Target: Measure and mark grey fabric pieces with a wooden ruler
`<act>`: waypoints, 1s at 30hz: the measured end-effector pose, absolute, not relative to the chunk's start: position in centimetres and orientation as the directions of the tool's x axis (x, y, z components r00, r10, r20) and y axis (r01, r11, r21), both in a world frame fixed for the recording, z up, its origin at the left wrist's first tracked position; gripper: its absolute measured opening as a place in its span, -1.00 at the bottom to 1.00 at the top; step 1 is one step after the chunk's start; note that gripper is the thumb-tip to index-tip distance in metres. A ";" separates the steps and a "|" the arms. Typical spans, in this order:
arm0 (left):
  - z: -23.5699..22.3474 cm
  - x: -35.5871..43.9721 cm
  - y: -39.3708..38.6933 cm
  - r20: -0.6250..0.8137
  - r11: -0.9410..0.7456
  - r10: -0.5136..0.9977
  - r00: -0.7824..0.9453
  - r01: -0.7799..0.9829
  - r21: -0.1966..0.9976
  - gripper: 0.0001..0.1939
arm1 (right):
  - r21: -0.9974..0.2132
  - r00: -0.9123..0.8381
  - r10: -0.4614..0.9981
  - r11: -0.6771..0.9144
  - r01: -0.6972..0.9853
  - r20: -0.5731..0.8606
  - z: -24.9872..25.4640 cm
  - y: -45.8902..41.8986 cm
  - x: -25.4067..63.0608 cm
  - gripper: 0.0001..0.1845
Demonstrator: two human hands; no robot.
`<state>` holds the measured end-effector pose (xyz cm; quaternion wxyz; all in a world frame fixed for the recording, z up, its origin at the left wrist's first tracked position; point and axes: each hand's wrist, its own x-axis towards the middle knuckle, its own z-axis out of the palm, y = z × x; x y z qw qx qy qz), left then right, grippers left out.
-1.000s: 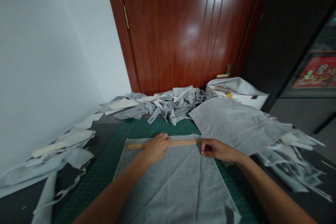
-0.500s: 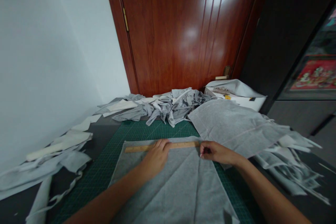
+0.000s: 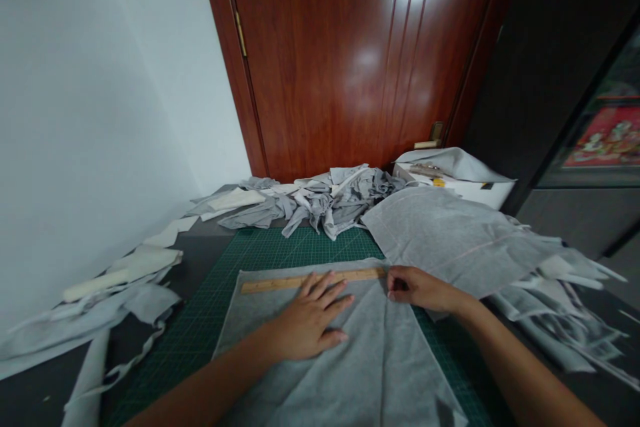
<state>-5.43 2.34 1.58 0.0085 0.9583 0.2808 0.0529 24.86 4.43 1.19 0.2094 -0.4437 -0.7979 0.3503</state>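
A wooden ruler (image 3: 273, 285) lies across a grey cloth (image 3: 345, 377), close to its far edge. The cloth is spread flat, with faint creases running through it. My left hand (image 3: 315, 320) rests flat with fingers spread, its fingertips over the middle of the ruler and its palm on the cloth. At the ruler's right end, near the cloth's far right corner, is my right hand (image 3: 413, 287). Its fingers are curled and pinched together against the cloth; what is between them, if anything, is hidden.
Under the cloth is a green gridded cutting mat (image 3: 280, 247). A heap of grey fabric scraps (image 3: 320, 203) lies behind it. More cloth pieces (image 3: 135, 273) lie at left, and a large grey cloth (image 3: 445, 233) at right, before a white box (image 3: 485, 192).
My left hand has opened from a closer grouping of fingers and spread flat over ruler and cloth. My right hand stays at the ruler's right end, its pinch slightly tighter.
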 end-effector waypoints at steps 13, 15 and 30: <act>1.3 -5.4 2.1 0.098 -0.842 0.538 0.837 0.526 0.119 -0.34 | -0.764 -0.407 0.878 0.438 0.475 0.251 4.2 7.2 17.7 -0.88; 1.3 -5.5 2.0 0.105 -0.840 0.540 0.835 0.527 0.127 -0.35 | -0.775 -0.377 0.885 0.436 0.458 0.274 4.4 8.3 14.8 -0.91; 0.8 -5.0 1.1 0.158 -0.706 0.706 0.690 0.703 0.086 -0.34 | -0.949 -0.052 0.971 0.214 -0.234 0.232 -1.0 10.4 8.1 -0.66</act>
